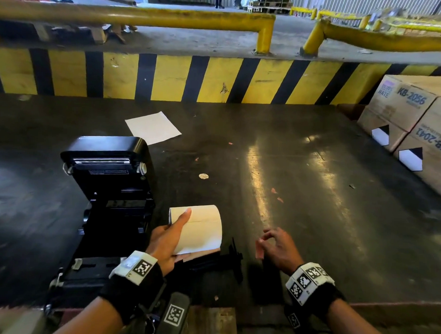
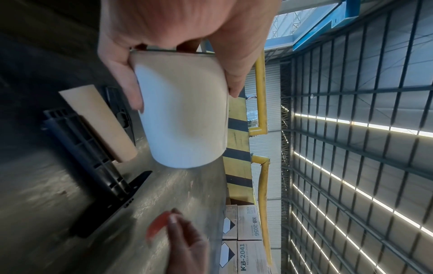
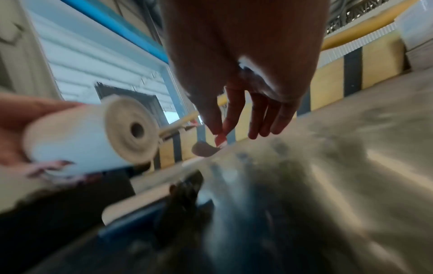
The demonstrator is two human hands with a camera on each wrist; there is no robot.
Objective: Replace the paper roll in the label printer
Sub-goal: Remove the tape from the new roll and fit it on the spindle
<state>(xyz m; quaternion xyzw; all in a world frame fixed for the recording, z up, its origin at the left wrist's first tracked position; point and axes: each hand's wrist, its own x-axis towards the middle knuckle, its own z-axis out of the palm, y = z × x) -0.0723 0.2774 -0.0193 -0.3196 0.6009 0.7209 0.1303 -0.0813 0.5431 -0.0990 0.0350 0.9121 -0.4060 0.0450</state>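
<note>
Left hand (image 1: 164, 245) gripped the white paper roll (image 1: 200, 228) near the surface's (image 1: 290, 163) near edge, thumb over the top, fingers curled beneath; right hand (image 1: 278, 247) hovered just beside it, pinching a small reddish scrap (image 2: 155, 225); bare cardboard core (image 2: 98, 122) lay on a black holder (image 2: 86, 153) below the roll; label printer (image 1: 109, 197) stood lid-open toward the left; loose white sheet (image 1: 153, 128) beyond; cartons (image 1: 414, 123) at the far right edge.
</note>
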